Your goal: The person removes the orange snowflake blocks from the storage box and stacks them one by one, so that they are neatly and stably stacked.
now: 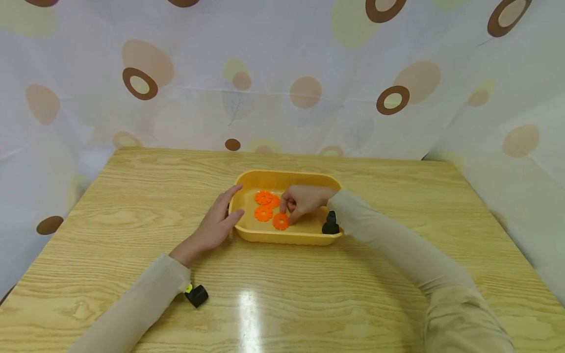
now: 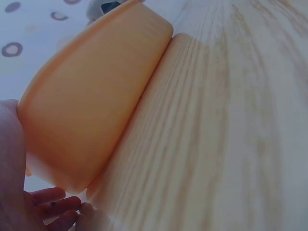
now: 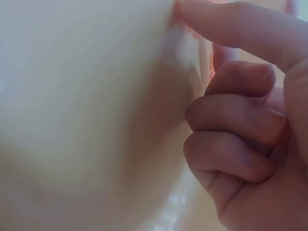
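A shallow yellow plastic tray [image 1: 282, 238] stands on the wooden table. My left hand [image 1: 215, 221] grips its left end, thumb and index finger over the rim and other fingers outside; in the left wrist view those fingers curl near the tray's lower corner. Inside the tray, my right hand [image 1: 305, 200] pinches an orange notched disc [image 1: 275, 224] by its edge between thumb and index finger. Its other fingers [image 3: 236, 113] are folded into the palm. Several more flower-like orange discs [image 1: 263, 214] lie flat to the left, some overlapping.
A black wrist camera [image 1: 330, 224] under the right sleeve overlaps the tray's right end. Another black wrist camera [image 1: 196, 296] sits by the left cuff. The wooden tabletop [image 1: 167, 196] surrounds the tray, and a patterned curtain [image 1: 265, 73] hangs behind.
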`<state>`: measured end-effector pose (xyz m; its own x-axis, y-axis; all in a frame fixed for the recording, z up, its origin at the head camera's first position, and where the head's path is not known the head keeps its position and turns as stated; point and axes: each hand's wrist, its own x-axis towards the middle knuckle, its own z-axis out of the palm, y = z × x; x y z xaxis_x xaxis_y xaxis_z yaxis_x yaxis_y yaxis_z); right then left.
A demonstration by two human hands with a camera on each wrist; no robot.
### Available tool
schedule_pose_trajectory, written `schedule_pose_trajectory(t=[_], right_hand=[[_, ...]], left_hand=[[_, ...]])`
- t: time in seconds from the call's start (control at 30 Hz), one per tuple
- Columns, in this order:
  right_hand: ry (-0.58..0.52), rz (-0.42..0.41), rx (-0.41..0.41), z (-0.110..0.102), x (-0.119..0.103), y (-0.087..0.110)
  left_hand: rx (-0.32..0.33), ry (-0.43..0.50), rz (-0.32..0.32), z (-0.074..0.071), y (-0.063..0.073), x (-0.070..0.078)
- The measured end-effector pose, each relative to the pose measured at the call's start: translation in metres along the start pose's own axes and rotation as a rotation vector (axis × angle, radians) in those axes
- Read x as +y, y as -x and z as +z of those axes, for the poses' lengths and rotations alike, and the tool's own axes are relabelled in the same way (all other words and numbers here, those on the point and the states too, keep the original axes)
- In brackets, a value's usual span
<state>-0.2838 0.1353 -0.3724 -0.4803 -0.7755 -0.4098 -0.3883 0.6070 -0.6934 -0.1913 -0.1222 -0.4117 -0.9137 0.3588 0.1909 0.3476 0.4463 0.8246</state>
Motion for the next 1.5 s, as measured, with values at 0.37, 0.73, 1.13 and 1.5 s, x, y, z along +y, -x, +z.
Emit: schedule_pose_trajectory(t=[0.37,0.73,1.13,1.5], right_hand=[[-0.065,-0.032,-0.009,-0.002,0.005,0.002],[-0.101,0.041,-0.071,-0.003,-0.001,0.004],[-0.155,-0.008,0.000,-0.007,0.003,0.013],[-0.319,-0.161,0.192,-0.015,0.005,0.024]], left_hand=[[-0.005,0.011,0.001,0.000,0.000,0.000],[-0.008,0.007,-0.008,-0.002,0.000,0.002],[-0.010,0.003,0.001,0.000,0.000,0.003],[-0.010,0.007,0.003,0.001,-0.002,0.001]])
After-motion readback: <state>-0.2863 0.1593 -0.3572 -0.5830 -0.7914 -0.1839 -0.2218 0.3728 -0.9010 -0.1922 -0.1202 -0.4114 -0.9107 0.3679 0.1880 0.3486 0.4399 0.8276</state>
